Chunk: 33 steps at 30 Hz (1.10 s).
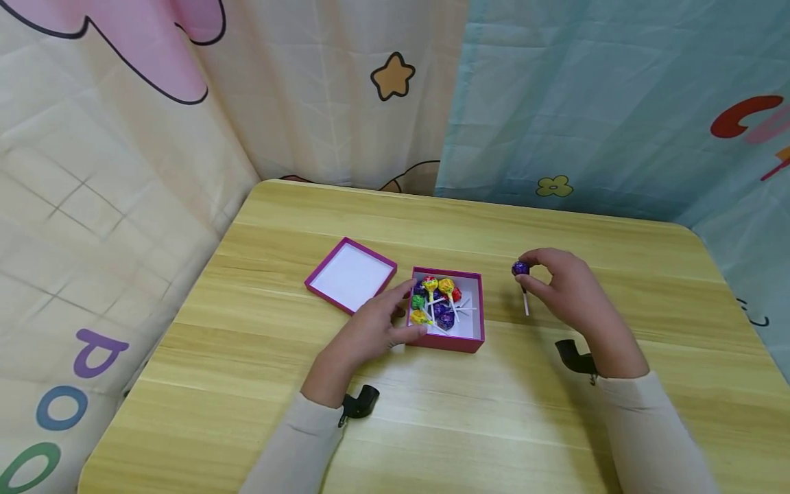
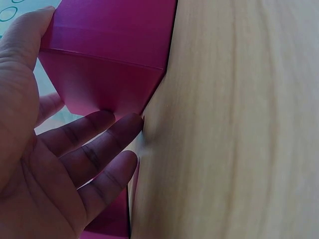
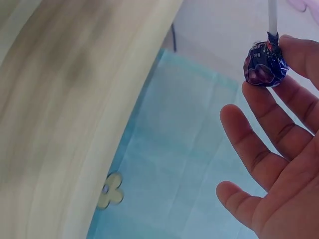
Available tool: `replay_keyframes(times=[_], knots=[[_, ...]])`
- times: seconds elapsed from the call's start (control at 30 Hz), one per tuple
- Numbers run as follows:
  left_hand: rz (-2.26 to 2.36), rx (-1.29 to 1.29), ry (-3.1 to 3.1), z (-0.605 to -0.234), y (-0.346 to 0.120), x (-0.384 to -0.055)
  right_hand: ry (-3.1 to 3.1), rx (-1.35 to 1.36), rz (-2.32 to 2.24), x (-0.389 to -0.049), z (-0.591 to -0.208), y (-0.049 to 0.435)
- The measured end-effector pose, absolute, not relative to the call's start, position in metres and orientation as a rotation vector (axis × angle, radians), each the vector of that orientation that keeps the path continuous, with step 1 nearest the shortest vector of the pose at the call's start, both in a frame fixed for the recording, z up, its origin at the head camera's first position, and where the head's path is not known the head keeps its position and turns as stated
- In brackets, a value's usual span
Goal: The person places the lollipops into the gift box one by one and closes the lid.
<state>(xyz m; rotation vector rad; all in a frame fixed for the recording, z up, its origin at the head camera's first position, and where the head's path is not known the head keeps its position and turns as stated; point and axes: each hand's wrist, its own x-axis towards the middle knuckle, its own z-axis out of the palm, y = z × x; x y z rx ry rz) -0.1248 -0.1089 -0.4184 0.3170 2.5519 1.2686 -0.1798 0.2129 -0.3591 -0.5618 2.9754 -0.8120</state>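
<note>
My right hand [image 1: 564, 285] pinches a lollipop [image 1: 520, 268] in a dark purple wrapper by its candy head. In the head view its white stick points down above the table, right of the box. The right wrist view shows the lollipop [image 3: 265, 64] between thumb and fingertips, the other fingers spread. A magenta open box [image 1: 446, 340] with a white inside holds several lollipops [image 1: 439, 302] wrapped in yellow, red, green and purple. Around its left side my left hand [image 1: 373, 329] holds the box, thumb at the front and fingers along the left wall [image 2: 102, 79].
The box's lid [image 1: 352, 274] lies upturned on the wooden table [image 1: 469, 418], left of and behind the box, close to the left hand. Printed curtains [image 1: 345, 103] hang behind the table and at its sides. Each wrist carries a black camera mount [image 1: 575, 357].
</note>
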Motion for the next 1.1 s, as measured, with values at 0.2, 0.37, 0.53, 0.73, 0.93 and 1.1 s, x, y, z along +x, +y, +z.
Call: replay_keyframes(times=[0.2,0.37,0.53,0.73,0.93,1.1], knots=[[1.264,0.332,2.560,-0.419,-0.110,-0.125,2.976,-0.643,-0.823,-0.181,-0.356,0.185],[1.261,0.326,2.561,-0.419,-0.110,-0.125,2.979,-0.729,-0.825,-0.182,-0.355,0.163],[1.260,0.318,2.550,-0.419,-0.110,-0.125,2.940,-0.810,-0.835,-0.183,-0.357,0.146],[1.273,0.339,2.544,-0.418,-0.111,-0.124,2.895,-0.896,-0.846,-0.184,-0.361,0.128],[1.265,0.355,2.550,-0.418,-0.111,-0.125,2.880,-0.899,-0.800,-0.186,-0.370,0.117],[1.273,0.361,2.544,-0.418,-0.112,-0.125,2.869,-0.909,-0.782,-0.189,-0.376,0.114]])
